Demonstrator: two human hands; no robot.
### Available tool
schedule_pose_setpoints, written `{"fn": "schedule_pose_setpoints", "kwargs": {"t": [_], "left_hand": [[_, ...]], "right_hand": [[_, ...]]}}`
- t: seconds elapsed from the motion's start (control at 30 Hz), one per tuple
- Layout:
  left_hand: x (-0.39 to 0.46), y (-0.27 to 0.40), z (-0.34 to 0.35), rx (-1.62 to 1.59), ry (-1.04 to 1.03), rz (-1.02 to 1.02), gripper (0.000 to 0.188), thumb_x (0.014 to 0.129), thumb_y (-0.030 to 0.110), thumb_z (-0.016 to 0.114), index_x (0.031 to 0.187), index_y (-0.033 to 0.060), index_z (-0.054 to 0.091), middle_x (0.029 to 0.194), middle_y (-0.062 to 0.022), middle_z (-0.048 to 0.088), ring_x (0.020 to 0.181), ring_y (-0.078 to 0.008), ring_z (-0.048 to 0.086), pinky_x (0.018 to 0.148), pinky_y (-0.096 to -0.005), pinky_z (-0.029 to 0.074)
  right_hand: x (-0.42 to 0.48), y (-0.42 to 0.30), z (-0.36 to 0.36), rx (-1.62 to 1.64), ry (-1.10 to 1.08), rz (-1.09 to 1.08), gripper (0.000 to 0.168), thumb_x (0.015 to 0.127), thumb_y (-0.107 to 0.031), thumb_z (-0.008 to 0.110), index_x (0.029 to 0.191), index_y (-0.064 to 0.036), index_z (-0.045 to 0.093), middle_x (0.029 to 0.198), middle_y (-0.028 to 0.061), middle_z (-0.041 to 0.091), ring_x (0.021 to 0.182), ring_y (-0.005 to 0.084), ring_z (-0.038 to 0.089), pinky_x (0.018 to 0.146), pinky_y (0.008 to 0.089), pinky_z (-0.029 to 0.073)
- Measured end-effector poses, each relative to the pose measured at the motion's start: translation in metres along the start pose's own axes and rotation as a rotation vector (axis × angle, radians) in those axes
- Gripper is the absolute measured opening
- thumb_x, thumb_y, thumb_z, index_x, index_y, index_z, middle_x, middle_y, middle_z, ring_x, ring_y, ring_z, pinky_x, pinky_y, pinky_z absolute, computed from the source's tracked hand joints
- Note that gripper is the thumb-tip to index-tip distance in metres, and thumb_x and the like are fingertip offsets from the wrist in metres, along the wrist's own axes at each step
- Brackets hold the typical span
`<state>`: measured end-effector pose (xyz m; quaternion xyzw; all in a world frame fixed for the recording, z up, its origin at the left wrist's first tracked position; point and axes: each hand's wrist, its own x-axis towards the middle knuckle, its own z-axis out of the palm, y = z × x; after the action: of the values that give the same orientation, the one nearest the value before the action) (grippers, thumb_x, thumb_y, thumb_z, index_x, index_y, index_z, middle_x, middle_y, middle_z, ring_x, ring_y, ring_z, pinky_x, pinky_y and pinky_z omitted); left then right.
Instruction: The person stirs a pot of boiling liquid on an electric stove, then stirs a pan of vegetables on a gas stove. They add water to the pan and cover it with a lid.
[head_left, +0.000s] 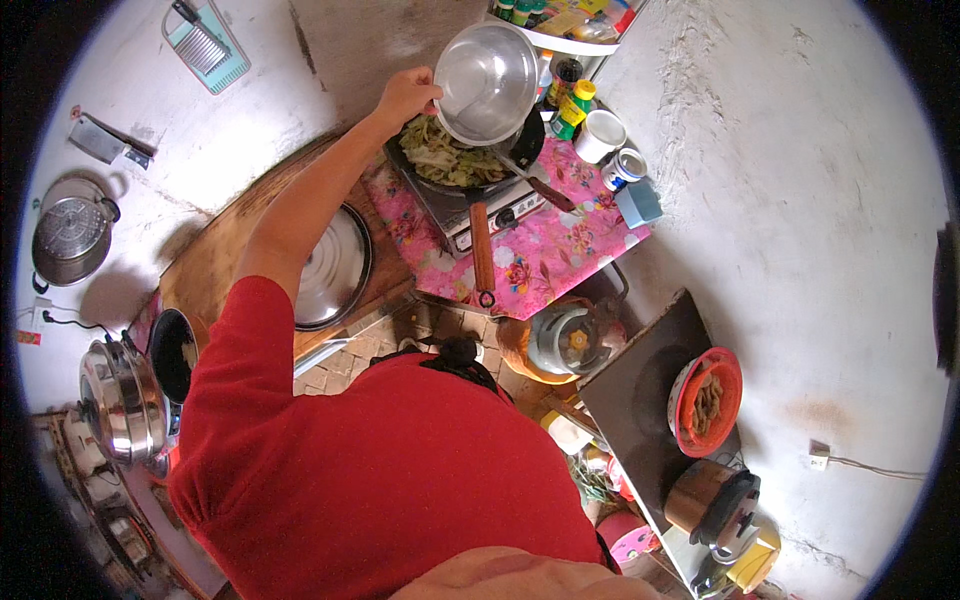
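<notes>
My left hand (409, 96) reaches far forward, its fingers closed on the rim of a metal bowl (487, 79). Tilted, the bowl is above the back of a dark wok (531, 146) and hides part of it. Sliced, cooked-looking vegetables (450, 161) lie in the wok, which sits on a gas stove (499, 217); its wooden handle (481, 247) points toward me. A spatula (547, 191) leans over the wok's right rim, its dark handle outward and its tip hidden. My right hand is out of view.
Bottles (574, 109), a white tub (600, 136) and a light-blue box (639, 202) stand right of the stove. A pan lid (334, 270) lies on the wooden counter (217, 255). Below is a gas cylinder (574, 337). A red-rimmed basin (735, 405) and pot (694, 495) occupy the right table.
</notes>
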<state>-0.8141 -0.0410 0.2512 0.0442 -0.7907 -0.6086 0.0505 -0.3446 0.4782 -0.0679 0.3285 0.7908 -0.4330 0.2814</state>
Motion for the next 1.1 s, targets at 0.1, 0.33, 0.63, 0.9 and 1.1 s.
{"fn": "schedule_pose_setpoints", "kwargs": {"t": [0.1,0.33,0.63,0.9,1.1], "left_hand": [[0.002,0.003,0.004,-0.008,0.002,0.008,0.013,0.075,0.012,0.063,0.073,0.0028,0.053,0.073,-0.0063,0.057,0.062,-0.0116,0.057,0.058,-0.0269,0.052],[0.002,0.003,0.003,-0.047,0.003,0.026,0.013,0.076,0.012,0.062,0.076,0.002,0.054,0.079,-0.0059,0.058,0.067,-0.0151,0.059,0.064,-0.0271,0.054],[-0.012,-0.024,-0.046,-0.78,0.076,-0.134,0.008,0.08,0.006,0.059,0.081,-0.0009,0.055,0.081,-0.0111,0.058,0.074,-0.0212,0.061,0.069,-0.0273,0.054],[-0.04,-0.034,-0.087,-0.841,0.28,-0.277,0.008,0.079,0.003,0.06,0.084,-0.0017,0.055,0.083,-0.0122,0.059,0.078,-0.0231,0.06,0.073,-0.0286,0.054],[-0.064,-0.045,-0.12,-0.674,0.308,-0.141,0.008,0.08,0.005,0.059,0.084,-0.0008,0.054,0.086,-0.01,0.057,0.078,-0.0223,0.059,0.073,-0.0284,0.053]], "right_hand": [[-0.002,-0.001,0.005,0.022,0.004,0.017,0.03,0.084,-0.028,0.049,0.07,-0.004,0.06,0.055,0.0084,0.057,0.046,0.0194,0.054,0.043,0.0332,0.045],[-0.002,-0.001,0.009,0.032,0.004,0.029,0.03,0.084,-0.028,0.05,0.07,-0.004,0.06,0.055,0.0085,0.057,0.046,0.0194,0.055,0.043,0.0335,0.045],[0.007,-0.002,0.009,0.009,-0.034,0.02,0.03,0.083,-0.029,0.05,0.069,-0.004,0.06,0.055,0.0087,0.057,0.046,0.0193,0.055,0.043,0.0338,0.045],[0.013,-0.01,0.005,-0.03,-0.063,0.008,0.03,0.082,-0.029,0.051,0.068,-0.003,0.059,0.055,0.0088,0.057,0.047,0.0193,0.055,0.043,0.034,0.045],[0.02,-0.02,0.006,-0.053,-0.081,-0.003,0.031,0.082,-0.029,0.051,0.067,-0.003,0.059,0.055,0.0089,0.057,0.047,0.0193,0.055,0.044,0.0342,0.045]]}}
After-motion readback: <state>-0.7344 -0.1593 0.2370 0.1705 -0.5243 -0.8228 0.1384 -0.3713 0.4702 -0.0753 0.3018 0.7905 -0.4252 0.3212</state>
